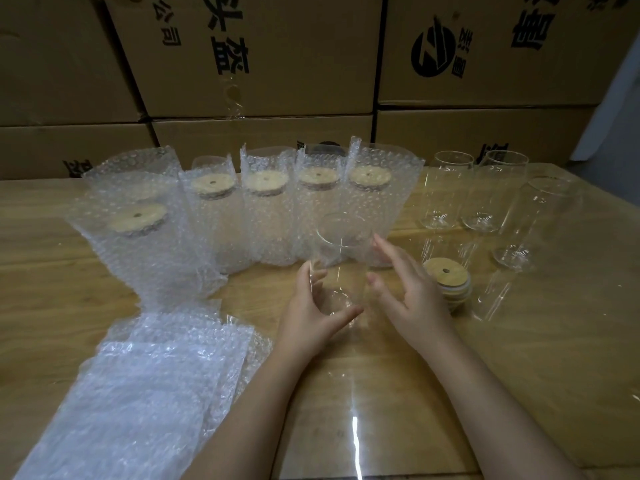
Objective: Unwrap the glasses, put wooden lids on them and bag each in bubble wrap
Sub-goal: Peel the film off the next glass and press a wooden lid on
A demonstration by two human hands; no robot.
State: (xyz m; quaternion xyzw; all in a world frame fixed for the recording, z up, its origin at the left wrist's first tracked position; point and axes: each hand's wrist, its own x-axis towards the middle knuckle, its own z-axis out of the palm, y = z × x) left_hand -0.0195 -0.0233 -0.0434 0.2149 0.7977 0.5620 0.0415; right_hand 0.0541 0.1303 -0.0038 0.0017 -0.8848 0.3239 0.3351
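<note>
A clear glass (341,258) stands upright at the middle of the wooden table (519,341). My left hand (311,310) grips its lower part, thumb in front and fingers behind. To the right of the glass my right hand (405,289) hovers with spread fingers, and I cannot tell whether they touch it. A small stack of wooden lids (448,277) lies just right of that hand. Behind stand several lidded glasses in bubble wrap bags (266,206). Three bare glasses (446,188) stand at the back right. A clear plastic wrapper (356,393) lies under my forearms.
A pile of flat bubble wrap bags (138,393) covers the near left of the table. Stacked cardboard boxes (259,53) form a wall along the table's far edge. More clear plastic film (495,292) stands on the table right of the lids.
</note>
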